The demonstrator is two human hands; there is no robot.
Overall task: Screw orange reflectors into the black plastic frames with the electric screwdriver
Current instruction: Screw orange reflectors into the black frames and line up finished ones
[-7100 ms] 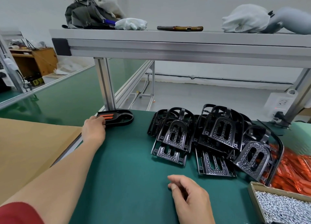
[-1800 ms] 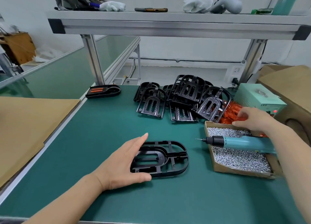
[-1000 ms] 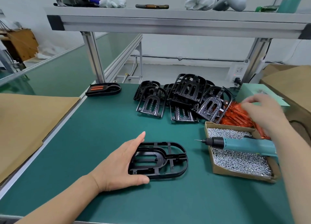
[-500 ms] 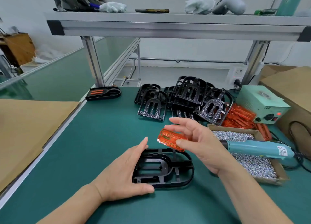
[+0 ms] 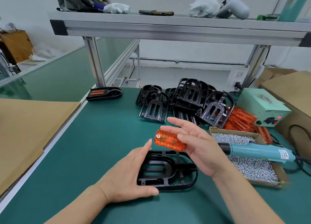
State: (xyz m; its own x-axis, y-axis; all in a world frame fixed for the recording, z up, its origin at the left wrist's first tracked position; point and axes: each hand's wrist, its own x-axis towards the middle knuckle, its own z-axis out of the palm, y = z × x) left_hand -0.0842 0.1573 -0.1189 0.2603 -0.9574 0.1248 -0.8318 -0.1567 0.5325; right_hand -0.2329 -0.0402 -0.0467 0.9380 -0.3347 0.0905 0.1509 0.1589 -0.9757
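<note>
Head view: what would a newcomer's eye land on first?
The orange reflector, held in the right hand at centre, above the black frame that the left hand steadies on the green mat. Behind them, the pile of black frames; at right, the teal electric screwdriver lying across the box of screws.

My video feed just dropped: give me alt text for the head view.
The right hand holds an orange reflector just above a black frame that the left hand steadies on the green bench. The electric screwdriver lies across a box of screws at right, untouched.
</note>
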